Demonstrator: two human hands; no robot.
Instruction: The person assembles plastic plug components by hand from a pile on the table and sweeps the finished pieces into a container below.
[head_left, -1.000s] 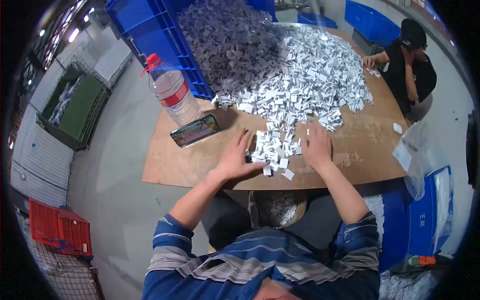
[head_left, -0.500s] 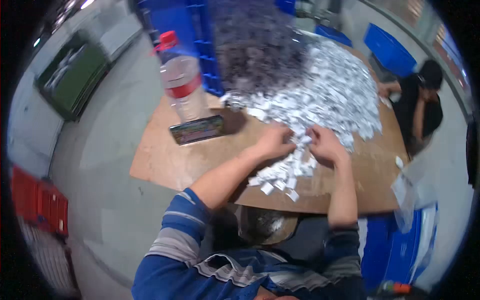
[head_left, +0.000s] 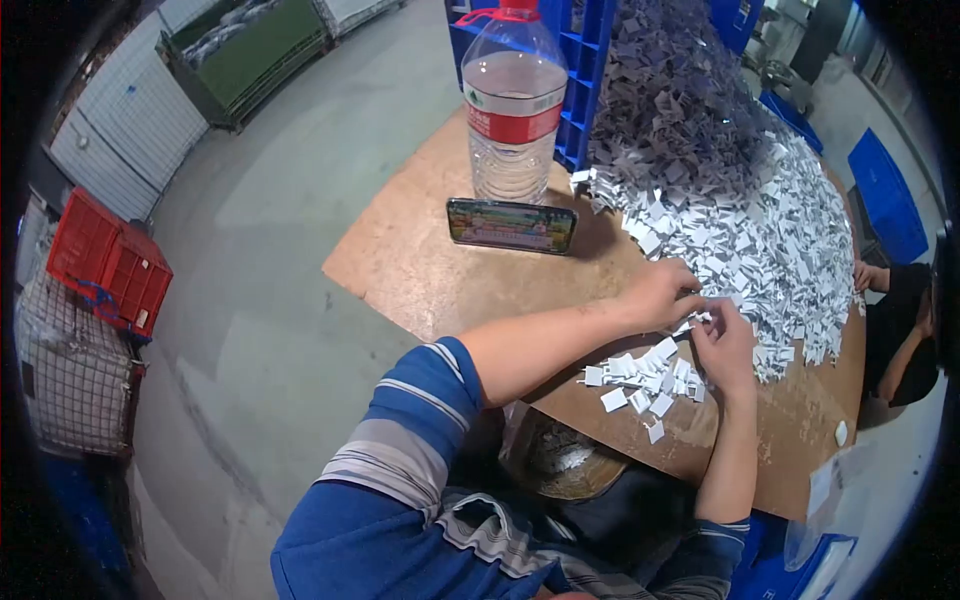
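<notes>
My left hand (head_left: 662, 296) rests at the near edge of the heap of white plastic pieces (head_left: 745, 235), its fingers bent toward my right hand. My right hand (head_left: 725, 345) is beside it, fingers curled in at some white pieces between the two hands. What either hand grips is too small to make out. A smaller pile of white pieces (head_left: 650, 380) lies just below my hands, near the table edge. To the left, a phone (head_left: 512, 226) stands tilted on its long side against a large bottle with a red label (head_left: 514, 110).
A blue crate (head_left: 585, 80) holds darker-looking pieces behind the bottle. Under the brown table's (head_left: 400, 240) near edge is a container (head_left: 565, 460). A co-worker (head_left: 900, 330) sits at the far right, one hand at the heap. A red crate (head_left: 110, 260) stands far left.
The view has turned, shifting the table contents rightward. My hands, spread around the small pile a second ago, have moved up to the heap's edge and come together with bent fingers.
</notes>
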